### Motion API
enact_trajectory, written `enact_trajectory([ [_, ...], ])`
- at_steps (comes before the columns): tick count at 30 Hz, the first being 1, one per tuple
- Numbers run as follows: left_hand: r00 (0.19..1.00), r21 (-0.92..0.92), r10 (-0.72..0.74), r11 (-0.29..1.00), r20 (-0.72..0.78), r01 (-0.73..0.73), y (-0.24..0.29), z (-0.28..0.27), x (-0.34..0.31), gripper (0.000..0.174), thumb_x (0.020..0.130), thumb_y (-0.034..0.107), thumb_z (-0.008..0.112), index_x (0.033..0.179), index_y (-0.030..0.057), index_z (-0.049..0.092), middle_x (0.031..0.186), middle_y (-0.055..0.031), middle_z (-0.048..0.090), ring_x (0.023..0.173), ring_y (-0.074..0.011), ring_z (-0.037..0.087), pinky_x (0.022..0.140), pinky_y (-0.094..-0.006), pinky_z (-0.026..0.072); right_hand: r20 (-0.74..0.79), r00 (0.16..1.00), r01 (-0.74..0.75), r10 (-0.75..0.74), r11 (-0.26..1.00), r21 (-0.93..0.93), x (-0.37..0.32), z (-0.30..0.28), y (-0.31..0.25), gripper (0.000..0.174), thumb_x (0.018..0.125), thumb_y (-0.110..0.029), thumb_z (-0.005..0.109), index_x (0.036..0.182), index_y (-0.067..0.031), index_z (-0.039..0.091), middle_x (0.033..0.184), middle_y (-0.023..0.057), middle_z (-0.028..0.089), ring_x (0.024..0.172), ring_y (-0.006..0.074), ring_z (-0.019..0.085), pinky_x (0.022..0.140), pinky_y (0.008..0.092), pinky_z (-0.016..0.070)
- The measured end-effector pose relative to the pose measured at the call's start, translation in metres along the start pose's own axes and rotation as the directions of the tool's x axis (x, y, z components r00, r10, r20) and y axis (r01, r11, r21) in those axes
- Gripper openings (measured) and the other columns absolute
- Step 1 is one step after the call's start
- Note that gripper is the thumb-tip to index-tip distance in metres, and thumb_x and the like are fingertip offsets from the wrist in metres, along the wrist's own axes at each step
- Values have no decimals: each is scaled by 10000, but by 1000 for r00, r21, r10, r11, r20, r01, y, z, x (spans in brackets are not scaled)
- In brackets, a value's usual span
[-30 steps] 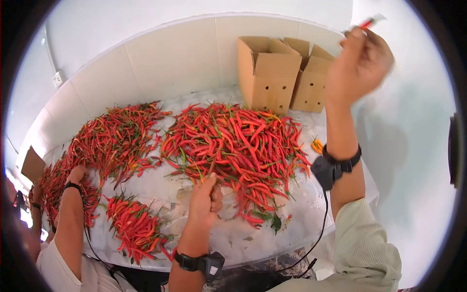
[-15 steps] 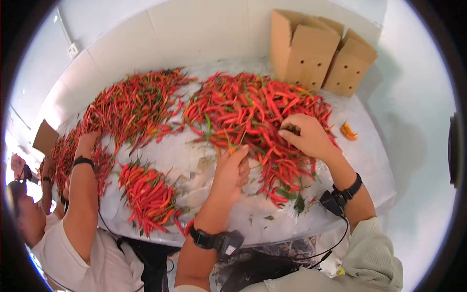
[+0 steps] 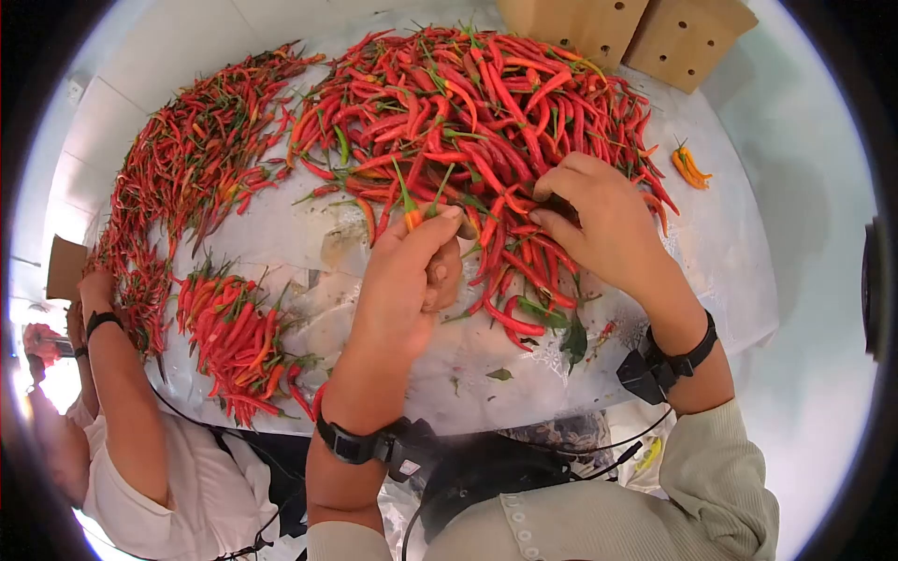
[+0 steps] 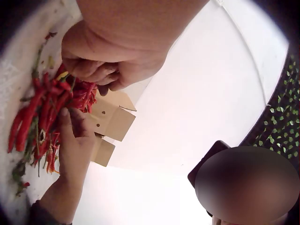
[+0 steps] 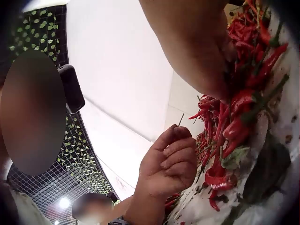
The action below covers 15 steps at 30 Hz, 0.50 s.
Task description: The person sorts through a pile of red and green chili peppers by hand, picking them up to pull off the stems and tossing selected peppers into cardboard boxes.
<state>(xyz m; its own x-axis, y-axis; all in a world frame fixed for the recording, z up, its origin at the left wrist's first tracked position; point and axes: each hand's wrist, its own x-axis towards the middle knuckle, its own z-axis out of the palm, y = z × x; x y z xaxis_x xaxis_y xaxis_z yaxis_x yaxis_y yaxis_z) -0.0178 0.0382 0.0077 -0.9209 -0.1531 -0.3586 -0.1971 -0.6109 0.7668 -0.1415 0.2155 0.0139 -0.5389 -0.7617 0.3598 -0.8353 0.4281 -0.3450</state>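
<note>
Right hand (image 3: 603, 229) is brought down from the boxes (image 3: 687, 42) onto the chili pile (image 3: 468, 103), fingers curled into it. One stemmed chili (image 3: 409, 213) is pinched by left hand (image 3: 407, 280). Picking is judged under way.

Few chillies (image 3: 409, 208): thin, red and orange, long green stems poking up. Pinched in left hand (image 3: 407, 280), just by near edge of big pile (image 3: 468, 93). Big pile: many long red chillies, some green stems, heaped loose on table (image 3: 720, 252), pointing all ways. Right hand (image 3: 603, 229) fingers curl into near side.
</note>
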Motion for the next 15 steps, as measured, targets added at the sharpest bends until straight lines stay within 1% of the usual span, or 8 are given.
enact_trajectory([
  [1, 1000, -2, -5, 1000, -7, 5, 0, 0, 0, 162, 915, 202, 484, 835, 70, 531, 497, 57, 368, 367, -34, 282, 344, -195, 209, -13, 1000, -8, 8, 1000, 25, 0, 0, 0, 169, 726, -91, 676, 861, -48, 583, 798, 94, 550, 754, 267, 559, 654, 359, 449],
  [3, 999, -10, 29, 1000, -22, -29, 0, 0, -1, 150, 913, 198, 486, 839, 76, 532, 516, 48, 386, 377, -38, 296, 350, -192, 216, -43, 999, -19, 22, 997, 71, 0, -1, 0, 158, 744, -88, 670, 871, -45, 586, 799, 77, 557, 726, 227, 563, 633, 331, 449],
  [6, 997, -15, 76, 997, -24, -77, 3, 4, -3, 142, 913, 193, 489, 842, 78, 533, 542, 35, 408, 391, -44, 314, 356, -189, 223, -171, 973, -82, 155, 925, 371, -2, -1, -7, 112, 797, -81, 639, 884, -31, 588, 809, 36, 570, 681, 146, 551, 599, 268, 435],
  [9, 996, -4, 93, 996, -6, -93, 2, 6, -3, 146, 916, 196, 490, 855, 73, 538, 558, 27, 423, 401, -48, 328, 359, -186, 231, -259, 947, -32, 191, 855, 517, -2, -2, -7, 122, 814, -102, 636, 893, -20, 594, 818, 58, 604, 665, 131, 574, 576, 255, 455],
  [10, 995, 2, 95, 995, 1, -95, 2, 6, -3, 149, 918, 198, 491, 861, 70, 541, 561, 25, 428, 403, -48, 332, 359, -185, 234, -225, 928, -63, 298, 719, 692, -2, -5, -9, 130, 822, -106, 632, 906, -16, 588, 817, 52, 606, 674, 125, 575, 583, 248, 458],
  [11, 996, 14, 84, 996, 7, -84, 1, 5, -3, 151, 919, 202, 490, 875, 68, 546, 567, 24, 438, 406, -48, 342, 360, -184, 243, -168, 905, -81, 391, 546, 834, -3, -10, -13, 138, 831, -110, 628, 919, -13, 582, 817, 45, 609, 684, 118, 576, 590, 241, 460],
  [12, 997, 25, 73, 997, 12, -74, 1, 5, -3, 155, 921, 205, 490, 888, 66, 551, 573, 24, 448, 409, -47, 352, 362, -183, 251, -91, 879, -86, 467, 346, 934, -3, -13, -15, 146, 839, -113, 624, 931, -10, 576, 817, 39, 611, 693, 112, 578, 597, 234, 463],
  [15, 998, 14, 24, 1000, 54, -25, 1, 6, -5, 161, 924, 206, 490, 925, 63, 564, 599, 17, 490, 422, -49, 392, 368, -181, 284, -13, 898, -23, 440, 77, 997, -2, -12, -18, 171, 846, -104, 619, 977, -12, 558, 831, 27, 609, 743, 102, 586, 623, 215, 468],
])
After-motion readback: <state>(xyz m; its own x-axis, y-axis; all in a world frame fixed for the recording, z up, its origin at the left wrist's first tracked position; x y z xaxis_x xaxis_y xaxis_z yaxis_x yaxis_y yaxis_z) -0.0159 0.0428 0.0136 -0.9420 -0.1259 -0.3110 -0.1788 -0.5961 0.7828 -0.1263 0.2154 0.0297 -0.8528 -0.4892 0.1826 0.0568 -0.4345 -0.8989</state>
